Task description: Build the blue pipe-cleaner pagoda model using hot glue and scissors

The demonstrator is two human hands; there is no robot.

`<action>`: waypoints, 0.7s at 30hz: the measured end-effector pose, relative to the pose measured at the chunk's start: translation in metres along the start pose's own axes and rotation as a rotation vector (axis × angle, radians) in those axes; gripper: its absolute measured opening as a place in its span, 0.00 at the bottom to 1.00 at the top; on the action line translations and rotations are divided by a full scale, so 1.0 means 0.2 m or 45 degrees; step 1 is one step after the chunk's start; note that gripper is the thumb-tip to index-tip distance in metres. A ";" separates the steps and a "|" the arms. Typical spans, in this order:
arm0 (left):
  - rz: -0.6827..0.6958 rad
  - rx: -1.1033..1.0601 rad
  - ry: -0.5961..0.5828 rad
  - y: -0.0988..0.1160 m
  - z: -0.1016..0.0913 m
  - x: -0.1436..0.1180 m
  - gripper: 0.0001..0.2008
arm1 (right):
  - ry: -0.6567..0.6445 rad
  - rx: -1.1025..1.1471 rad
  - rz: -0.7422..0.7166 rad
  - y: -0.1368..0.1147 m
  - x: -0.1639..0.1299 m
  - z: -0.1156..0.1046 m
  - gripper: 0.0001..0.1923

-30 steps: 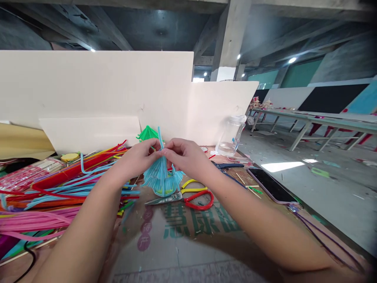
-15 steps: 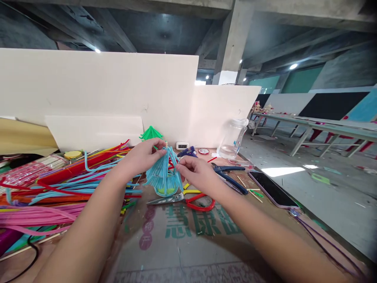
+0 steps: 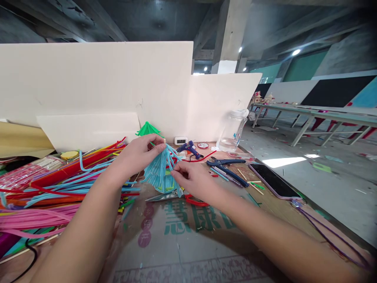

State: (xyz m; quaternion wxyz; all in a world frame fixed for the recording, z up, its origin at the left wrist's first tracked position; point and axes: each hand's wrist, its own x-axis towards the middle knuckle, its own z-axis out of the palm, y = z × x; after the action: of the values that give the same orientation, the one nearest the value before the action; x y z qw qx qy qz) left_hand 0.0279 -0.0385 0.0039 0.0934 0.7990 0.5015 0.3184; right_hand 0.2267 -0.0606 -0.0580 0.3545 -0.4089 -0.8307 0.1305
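A light-blue cone-shaped model (image 3: 157, 179), built of pipe cleaners, stands in front of me. My left hand (image 3: 143, 153) is closed in a pinch at its top, beside a short pale stick tip. My right hand (image 3: 194, 179) is at the model's right side, thumb and fingers pinched together by the hanging blue strands. Whether a strand lies between those fingertips is hard to make out. Scissors (image 3: 196, 201) with red handles lie just below, partly behind the model and right hand. A green umbrella-shaped piece (image 3: 148, 128) is behind my left hand.
Bundled pipe cleaners (image 3: 38, 216) in many colours cover the left side. Behind stand a glue gun (image 3: 191, 148), a small digital clock (image 3: 180, 140) and a clear jug (image 3: 231, 133). Pliers (image 3: 228, 162) and a phone (image 3: 275, 181) lie right. White boards (image 3: 97, 86) close off the back.
My right hand has moved slightly down and left along the model. Blue strands now hang lower at its front right. The view has tilted a little, and the scissors' yellow part is now covered.
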 end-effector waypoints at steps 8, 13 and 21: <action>0.005 -0.015 -0.016 0.00 0.00 0.00 0.20 | 0.021 0.001 0.025 0.02 0.00 0.02 0.12; -0.015 0.045 -0.012 0.02 0.00 -0.01 0.22 | 0.042 -0.091 0.028 0.02 0.01 0.02 0.11; 0.034 0.263 0.078 0.07 0.05 -0.01 0.16 | 0.040 -0.064 0.019 0.00 0.00 0.01 0.12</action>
State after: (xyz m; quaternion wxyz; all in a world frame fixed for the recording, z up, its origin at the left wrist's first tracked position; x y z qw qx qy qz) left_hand 0.0430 -0.0454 0.0023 -0.0090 0.8010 0.5235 0.2904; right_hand 0.2249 -0.0604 -0.0585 0.3560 -0.4260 -0.8250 0.1058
